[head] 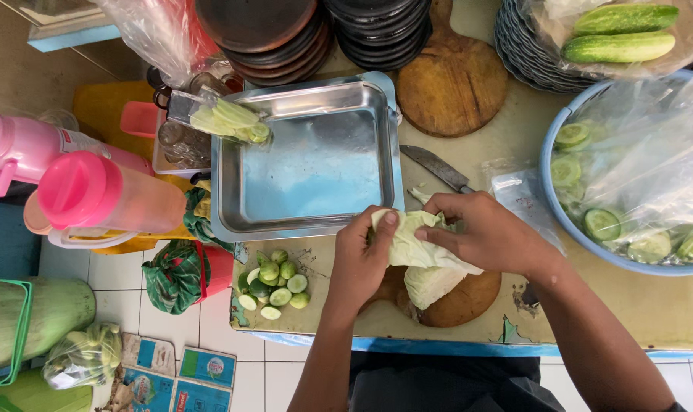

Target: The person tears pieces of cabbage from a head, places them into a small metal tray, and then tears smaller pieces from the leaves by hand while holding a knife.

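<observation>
The left hand (359,255) is closed on the left edge of a pale green, crinkled cabbage leaf (415,244), thumb on top and fingers curled beneath. The right hand (484,233) pinches the same leaf from its 3 o'clock side, fingertips pressed into the upper fold. The leaf is held just above a round brown wooden cutting board (461,301), where a second pale cabbage piece (430,284) rests, touching the board. The leaf appears light, thin and pliable; it likely tears along the veins if pulled hard, so a grip near the thicker rib would hold best. At 12 o'clock from the hands lies a dark-bladed kitchen knife (436,166), blade flat on the counter. Beyond it, at 11 o'clock, stands a rectangular stainless steel tray (308,164), nothing visible inside. At 9 o'clock sits a heap of small green cucumber end cuts (274,282). At 2 o'clock, a blue plastic basin (560,225) lined with clear plastic film holds cucumber slices (602,223). A second round wooden board (452,80) lies at 12 o'clock, farther out.
</observation>
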